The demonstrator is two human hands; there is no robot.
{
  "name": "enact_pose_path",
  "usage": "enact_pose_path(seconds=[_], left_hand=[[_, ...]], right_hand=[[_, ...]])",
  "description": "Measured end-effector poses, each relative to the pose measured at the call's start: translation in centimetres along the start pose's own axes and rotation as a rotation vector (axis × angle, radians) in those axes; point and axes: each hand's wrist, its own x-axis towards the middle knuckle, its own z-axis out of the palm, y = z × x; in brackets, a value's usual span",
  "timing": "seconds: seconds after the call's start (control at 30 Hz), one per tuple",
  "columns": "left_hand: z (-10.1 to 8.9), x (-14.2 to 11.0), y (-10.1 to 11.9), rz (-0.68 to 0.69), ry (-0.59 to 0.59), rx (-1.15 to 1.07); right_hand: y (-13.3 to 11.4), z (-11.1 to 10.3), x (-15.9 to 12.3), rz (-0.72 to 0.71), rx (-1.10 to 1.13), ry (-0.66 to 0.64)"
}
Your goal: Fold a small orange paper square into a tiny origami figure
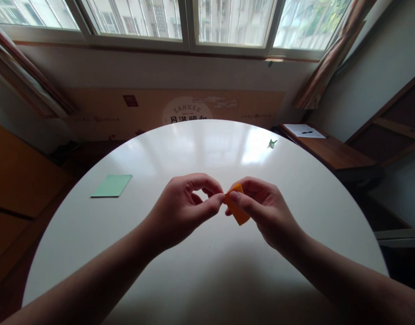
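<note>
A small folded piece of orange paper [237, 212] hangs above the middle of the round white table [207, 149]. My right hand [261, 210] is closed around it, thumb and fingers gripping its right side. My left hand [185, 207] pinches its left edge between thumb and forefinger. Both hands meet over the table's centre, a little above the surface.
A green paper sheet [111, 185] lies flat at the table's left. A tiny green folded figure [271, 143] stands at the far right rim. A wooden side desk [325, 149] with a white sheet and pen [304, 131] is to the right. Windows and curtains lie beyond.
</note>
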Motion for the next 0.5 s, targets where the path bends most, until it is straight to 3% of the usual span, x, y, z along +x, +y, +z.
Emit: enact_pose_path(seconds=[0.5], left_hand=[[-0.61, 0.08, -0.10, -0.066, -0.036, -0.013]], right_hand=[[0.27, -0.27, 0.31, -0.035, 0.043, 0.022]])
